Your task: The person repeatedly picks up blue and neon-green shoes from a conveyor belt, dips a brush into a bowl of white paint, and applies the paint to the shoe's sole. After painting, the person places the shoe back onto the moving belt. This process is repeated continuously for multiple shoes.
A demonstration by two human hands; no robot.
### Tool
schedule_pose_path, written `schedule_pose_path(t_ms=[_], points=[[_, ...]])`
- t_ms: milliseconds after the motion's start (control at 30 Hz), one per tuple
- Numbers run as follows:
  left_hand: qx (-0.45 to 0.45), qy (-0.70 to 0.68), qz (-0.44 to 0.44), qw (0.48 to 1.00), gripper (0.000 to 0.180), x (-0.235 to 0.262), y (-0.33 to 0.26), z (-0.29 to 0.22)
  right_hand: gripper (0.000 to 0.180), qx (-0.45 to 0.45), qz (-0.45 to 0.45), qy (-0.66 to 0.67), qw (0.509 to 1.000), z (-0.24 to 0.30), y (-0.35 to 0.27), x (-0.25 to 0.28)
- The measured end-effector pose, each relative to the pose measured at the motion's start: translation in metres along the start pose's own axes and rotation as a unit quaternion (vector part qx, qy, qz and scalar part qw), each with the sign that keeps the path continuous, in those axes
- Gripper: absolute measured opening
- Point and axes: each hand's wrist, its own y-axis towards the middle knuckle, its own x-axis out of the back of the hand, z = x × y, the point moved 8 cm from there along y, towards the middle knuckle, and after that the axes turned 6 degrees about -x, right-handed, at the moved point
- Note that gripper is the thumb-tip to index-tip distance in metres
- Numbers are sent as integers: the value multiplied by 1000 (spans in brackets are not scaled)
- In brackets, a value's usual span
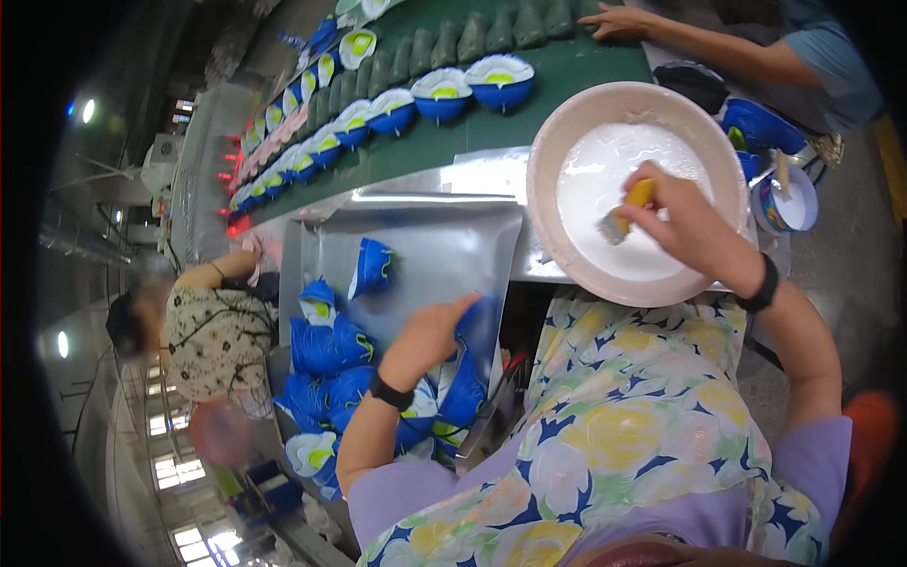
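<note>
My right hand grips a brush with a yellow handle, its pale bristles down at the white liquid in a wide, pinkish basin. My left hand is over a metal tray, its fingers closed on the edge of a blue shoe upper; its fingertips are partly blurred. More blue shoe uppers with white and yellow-green linings lie heaped in the tray, left of and below my left hand. One upper lies apart, farther up the tray.
Beyond the tray runs a green conveyor belt with rows of blue uppers and dark foot-shaped forms. A co-worker's hand touches the far forms. Another person works at left. A small tub stands right of the basin.
</note>
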Motion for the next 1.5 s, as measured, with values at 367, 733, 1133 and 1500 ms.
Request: schedule_pose_path(t_ms=[367, 733, 1133, 1500], points=[[-18, 2, -375, 927, 60, 21, 36, 71, 21, 29, -7, -89, 996, -1, -17, -11], [-83, -9, -83, 993, 65, -14, 40, 48, 21, 47, -15, -101, 994, -11, -22, 13], [27, -403, -286, 869, 39, 43, 35, 89, 23, 98, -158, -89, 979, -8, -37, 79], [-143, -686, -165, 694, 49, 102, 119, -68, 27, 161, -236, 48, 957, 25, -17, 105]])
